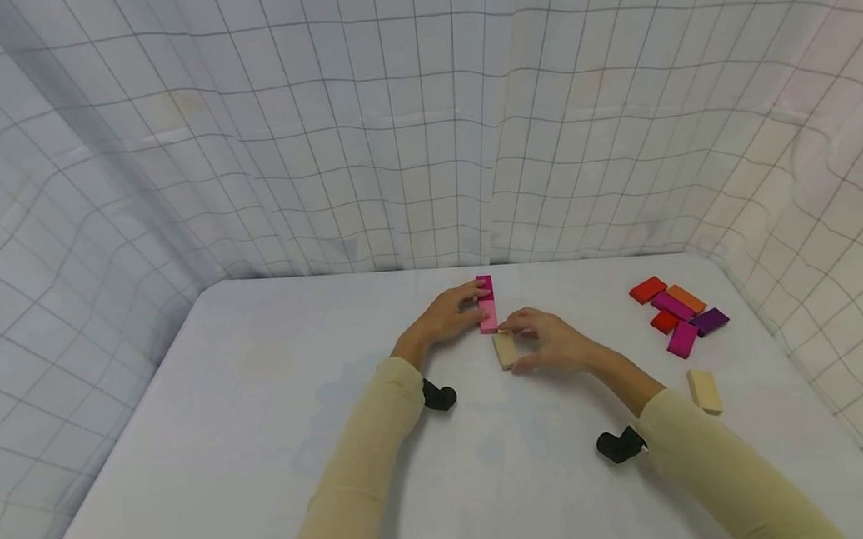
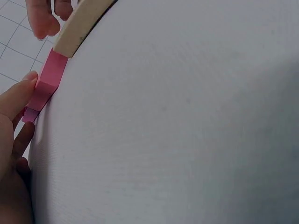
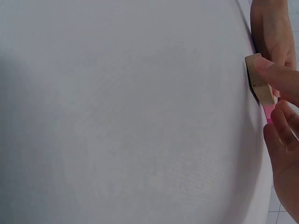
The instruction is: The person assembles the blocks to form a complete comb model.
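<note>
In the head view, a magenta block (image 1: 485, 282) and a lighter pink block (image 1: 488, 324) lie end to end. My left hand (image 1: 442, 317) comes from their left side; its fingers reach over the magenta block and its thumb touches the pink one. A plain wooden block (image 1: 506, 351) lies at the near end of this row, slightly angled. Around it, my right hand (image 1: 557, 342) has its thumb at the near end and its fingers by the far end. The right wrist view shows that thumb (image 3: 275, 74) pressing on the wooden block (image 3: 259, 81).
At the right lie several coloured blocks, including an orange block (image 1: 686, 298), a purple block (image 1: 709, 322) and a magenta block (image 1: 682, 340). Nearer me is another plain wooden block (image 1: 705, 391). Gridded white curtains (image 1: 422, 136) surround the white table (image 1: 263, 440).
</note>
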Demonstrator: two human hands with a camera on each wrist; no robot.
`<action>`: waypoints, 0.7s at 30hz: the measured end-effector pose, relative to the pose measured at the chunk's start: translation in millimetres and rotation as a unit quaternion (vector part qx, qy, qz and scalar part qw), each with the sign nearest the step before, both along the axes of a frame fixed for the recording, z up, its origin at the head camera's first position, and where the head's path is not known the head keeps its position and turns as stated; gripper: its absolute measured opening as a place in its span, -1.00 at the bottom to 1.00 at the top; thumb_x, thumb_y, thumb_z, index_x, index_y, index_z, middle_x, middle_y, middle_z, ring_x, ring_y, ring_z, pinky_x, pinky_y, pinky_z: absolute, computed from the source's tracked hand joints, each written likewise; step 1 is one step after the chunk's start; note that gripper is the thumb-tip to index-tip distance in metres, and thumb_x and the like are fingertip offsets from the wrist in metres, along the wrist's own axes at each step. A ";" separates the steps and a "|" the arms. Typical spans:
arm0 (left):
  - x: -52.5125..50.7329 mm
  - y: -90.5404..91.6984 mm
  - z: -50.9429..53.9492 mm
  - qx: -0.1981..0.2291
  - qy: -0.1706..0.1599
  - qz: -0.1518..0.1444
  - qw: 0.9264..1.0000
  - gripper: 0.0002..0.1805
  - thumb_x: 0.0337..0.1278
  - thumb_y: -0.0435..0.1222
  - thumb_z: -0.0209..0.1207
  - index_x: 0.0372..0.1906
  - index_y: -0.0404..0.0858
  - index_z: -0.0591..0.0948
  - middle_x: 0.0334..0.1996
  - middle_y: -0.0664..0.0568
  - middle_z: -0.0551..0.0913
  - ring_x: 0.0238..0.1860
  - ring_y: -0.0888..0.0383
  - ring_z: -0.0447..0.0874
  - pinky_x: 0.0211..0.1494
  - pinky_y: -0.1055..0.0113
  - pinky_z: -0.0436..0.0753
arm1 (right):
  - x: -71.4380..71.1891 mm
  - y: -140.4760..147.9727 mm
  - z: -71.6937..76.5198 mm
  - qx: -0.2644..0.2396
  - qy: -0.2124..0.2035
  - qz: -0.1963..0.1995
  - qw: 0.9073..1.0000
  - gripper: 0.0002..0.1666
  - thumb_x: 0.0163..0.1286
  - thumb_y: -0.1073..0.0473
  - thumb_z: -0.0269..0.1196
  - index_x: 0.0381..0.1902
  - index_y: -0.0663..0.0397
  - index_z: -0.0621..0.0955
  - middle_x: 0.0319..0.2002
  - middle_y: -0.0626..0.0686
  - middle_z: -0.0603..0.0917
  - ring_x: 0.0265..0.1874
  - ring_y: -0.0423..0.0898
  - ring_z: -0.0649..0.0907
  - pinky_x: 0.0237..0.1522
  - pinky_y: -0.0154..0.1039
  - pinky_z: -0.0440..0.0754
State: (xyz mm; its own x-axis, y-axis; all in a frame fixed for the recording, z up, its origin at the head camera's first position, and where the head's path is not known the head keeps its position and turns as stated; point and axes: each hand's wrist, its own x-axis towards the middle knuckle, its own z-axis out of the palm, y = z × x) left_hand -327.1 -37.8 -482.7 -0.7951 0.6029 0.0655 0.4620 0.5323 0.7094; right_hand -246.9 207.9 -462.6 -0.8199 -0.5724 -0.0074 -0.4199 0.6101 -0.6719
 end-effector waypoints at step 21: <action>0.6 0.5 -0.7 0.008 0.008 0.003 1.000 -0.48 0.46 -0.21 0.26 0.41 -0.30 0.52 0.54 -0.04 0.33 0.57 -0.01 0.16 0.59 0.16 0.10 | 7.0 -17.3 -0.6 0.003 0.007 -0.015 1.000 -0.46 0.31 0.20 0.50 0.20 0.29 0.68 0.07 0.10 0.75 0.06 -0.01 0.69 0.17 -0.04 0.63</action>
State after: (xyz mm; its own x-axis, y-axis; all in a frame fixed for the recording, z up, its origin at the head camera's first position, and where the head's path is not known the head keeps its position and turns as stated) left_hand -326.5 -37.4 -483.4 -0.7980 0.5963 0.0873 0.4695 0.5244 0.7103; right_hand -239.9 190.6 -463.3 -0.8365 -0.5480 0.0013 -0.4115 0.6266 -0.6618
